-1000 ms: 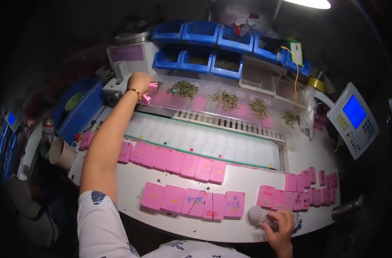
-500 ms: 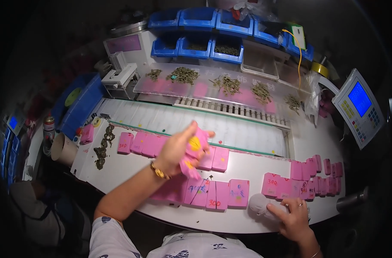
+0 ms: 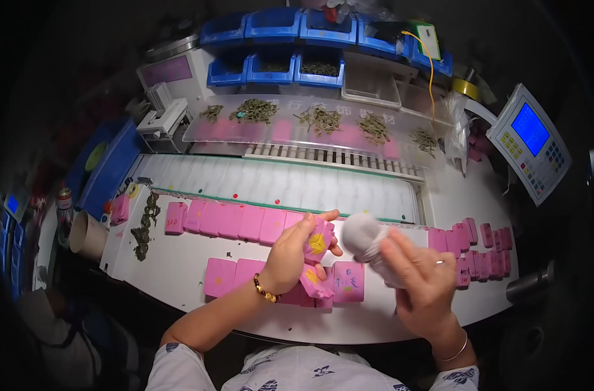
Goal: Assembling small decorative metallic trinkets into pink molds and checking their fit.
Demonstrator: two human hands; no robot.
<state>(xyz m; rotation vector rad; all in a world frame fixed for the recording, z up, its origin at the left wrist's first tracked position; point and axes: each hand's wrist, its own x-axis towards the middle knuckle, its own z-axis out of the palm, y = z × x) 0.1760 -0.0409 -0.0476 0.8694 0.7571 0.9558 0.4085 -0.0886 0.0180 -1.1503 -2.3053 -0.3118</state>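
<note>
My left hand (image 3: 289,260) is closed around a pink rubber mould (image 3: 318,244) marked with yellow patches, held above the rows on the table. A lower flap of it (image 3: 318,287) hangs open below my fingers. Just to the right, my right hand (image 3: 426,277) grips the gathered neck of a round grey-white cloth pouch (image 3: 361,236), its bulging end towards the mould. A narrow gap separates pouch and mould. Pink moulds (image 3: 228,220) stand in a row behind my left hand, and nearer ones (image 3: 220,277) lie partly hidden under my forearm.
More pink moulds (image 3: 470,260) are grouped at the right, beside a keypad panel with a blue screen (image 3: 530,129). Beyond the white slatted strip (image 3: 277,179), greenish clusters (image 3: 254,111) lie on a clear shelf below blue bins (image 3: 271,67). A beige cup (image 3: 88,236) stands left.
My right hand has lifted the cloth pouch off the table and carried it up and left to the mould. My left hand, still gripping the mould, now sits slightly lower and further right in view.
</note>
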